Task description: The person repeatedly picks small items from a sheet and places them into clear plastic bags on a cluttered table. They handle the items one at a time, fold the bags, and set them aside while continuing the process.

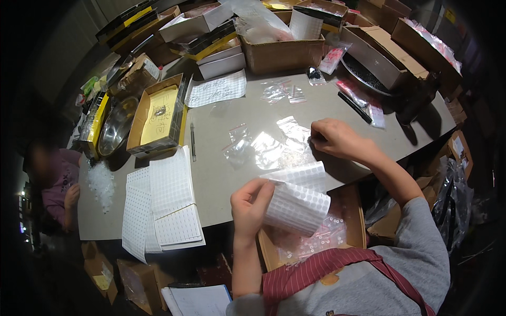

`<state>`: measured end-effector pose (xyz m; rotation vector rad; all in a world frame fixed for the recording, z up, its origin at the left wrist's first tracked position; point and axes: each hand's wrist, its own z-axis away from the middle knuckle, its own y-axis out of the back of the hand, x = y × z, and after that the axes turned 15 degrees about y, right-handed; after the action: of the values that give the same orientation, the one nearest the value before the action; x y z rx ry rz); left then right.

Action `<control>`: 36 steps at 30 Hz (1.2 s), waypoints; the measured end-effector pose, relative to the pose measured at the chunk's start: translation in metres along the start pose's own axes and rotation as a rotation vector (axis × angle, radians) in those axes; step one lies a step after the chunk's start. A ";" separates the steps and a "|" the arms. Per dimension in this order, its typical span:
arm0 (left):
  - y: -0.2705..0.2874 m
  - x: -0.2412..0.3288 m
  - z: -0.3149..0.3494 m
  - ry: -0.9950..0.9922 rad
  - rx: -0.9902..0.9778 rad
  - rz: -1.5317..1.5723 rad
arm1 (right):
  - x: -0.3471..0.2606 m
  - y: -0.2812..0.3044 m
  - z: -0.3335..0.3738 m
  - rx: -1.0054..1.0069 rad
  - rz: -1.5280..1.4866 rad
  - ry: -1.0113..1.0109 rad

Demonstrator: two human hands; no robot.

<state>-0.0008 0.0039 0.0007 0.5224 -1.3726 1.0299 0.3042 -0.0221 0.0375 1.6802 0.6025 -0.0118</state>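
My left hand (250, 206) pinches a curled sheet of round white stickers (301, 203) between thumb and fingers. The sheet bends over the table's near edge. My right hand (337, 138) is over the table with its fingers pressed together; what they hold, if anything, is hidden. Just left of its fingertips lie small clear zip bags (292, 130), with a shiny clear bag (267, 149) beside them. Below the sheet, an open cardboard box (360, 216) at my lap holds clear bags with small round white pieces (316, 237).
On the left lie stacked sticker sheets (171, 184), a pen (193, 142), a yellow-lined box (158, 118), a metal bowl (117, 126) and a pile of clear pieces (101, 184). Boxes (284, 55) crowd the back. A black marker (354, 107) lies at right. Another person (60, 184) is far left.
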 end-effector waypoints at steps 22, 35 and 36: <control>-0.002 0.000 0.007 -0.091 0.038 0.090 | -0.007 -0.027 -0.026 0.148 0.218 0.234; 0.007 -0.024 0.003 -0.354 0.177 0.381 | -0.001 0.012 0.011 -0.019 0.182 -0.132; 0.008 -0.020 0.003 -0.352 0.178 0.417 | -0.001 0.012 0.013 -0.007 0.141 -0.110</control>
<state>-0.0068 -0.0008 -0.0198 0.5814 -1.7584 1.4577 0.3122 -0.0358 0.0457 1.7004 0.4005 -0.0014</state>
